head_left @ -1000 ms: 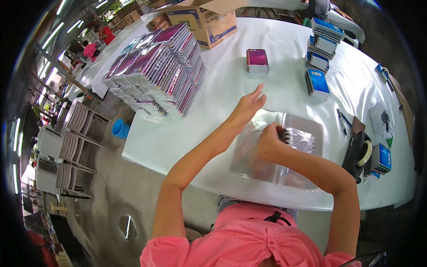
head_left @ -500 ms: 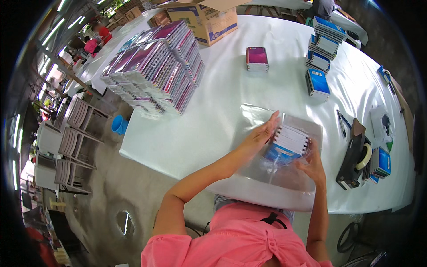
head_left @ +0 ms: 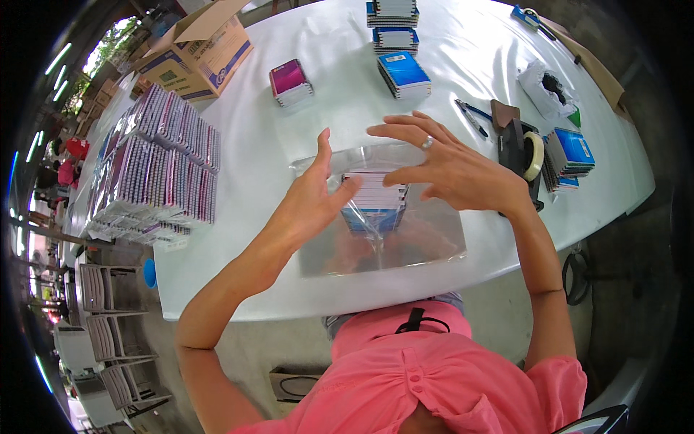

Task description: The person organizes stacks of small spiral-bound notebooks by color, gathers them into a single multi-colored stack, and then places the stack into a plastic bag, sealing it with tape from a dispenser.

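Observation:
A small stack of blue spiral notebooks with white page edges lies in front of me, wrapped in clear plastic film. Under it are flat clear plastic sheets near the table's front edge. My left hand is at the bundle's left side, fingers apart, its thumb over the film by the stack's corner; whether it presses there I cannot tell. Above the bundle's right side hovers my right hand, fingers spread, a ring on one of them. It holds nothing.
Shrink-wrapped notebooks are piled high at left, by an open cardboard box. Farther back are a maroon notebook stack and a blue one. A tape dispenser, pens and more notebooks lie at right.
My hands have come away from the sides of the notebook bundle and their fingers have spread. The right hand has lifted over it. The whole view has turned toward the right.

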A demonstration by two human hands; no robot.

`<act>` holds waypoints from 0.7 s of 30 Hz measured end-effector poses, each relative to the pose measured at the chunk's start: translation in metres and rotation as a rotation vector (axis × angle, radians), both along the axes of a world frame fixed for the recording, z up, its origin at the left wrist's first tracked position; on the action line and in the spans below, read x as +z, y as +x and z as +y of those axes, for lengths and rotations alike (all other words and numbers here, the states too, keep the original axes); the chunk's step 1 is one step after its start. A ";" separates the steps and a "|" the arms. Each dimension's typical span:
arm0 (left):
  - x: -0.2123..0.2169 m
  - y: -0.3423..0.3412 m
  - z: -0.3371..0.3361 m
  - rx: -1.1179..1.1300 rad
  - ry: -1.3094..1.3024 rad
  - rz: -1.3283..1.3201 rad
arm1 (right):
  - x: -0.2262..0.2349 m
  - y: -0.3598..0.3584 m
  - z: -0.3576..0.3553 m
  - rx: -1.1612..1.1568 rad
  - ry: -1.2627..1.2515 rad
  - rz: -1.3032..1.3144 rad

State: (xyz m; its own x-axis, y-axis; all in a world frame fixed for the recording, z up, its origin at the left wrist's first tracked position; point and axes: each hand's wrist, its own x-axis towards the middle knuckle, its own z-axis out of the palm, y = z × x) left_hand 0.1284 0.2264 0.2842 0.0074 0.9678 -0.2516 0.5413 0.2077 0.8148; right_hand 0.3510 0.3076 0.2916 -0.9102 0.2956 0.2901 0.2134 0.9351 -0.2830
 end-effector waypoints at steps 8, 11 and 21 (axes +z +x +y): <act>0.008 -0.015 0.011 -0.069 0.133 0.128 | 0.014 -0.008 0.018 0.170 0.159 0.112; 0.008 -0.012 0.000 0.017 0.261 0.111 | 0.013 -0.002 0.021 0.106 0.184 0.199; 0.014 0.000 -0.004 -0.325 0.601 0.520 | -0.013 0.013 0.029 -0.048 -0.108 0.060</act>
State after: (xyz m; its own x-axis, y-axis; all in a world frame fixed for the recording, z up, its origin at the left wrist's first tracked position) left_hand 0.1279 0.2228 0.2978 0.3334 0.9077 0.2548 0.8344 -0.4099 0.3685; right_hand 0.3637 0.3363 0.2787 -0.8765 0.3703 0.3077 0.2366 0.8878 -0.3947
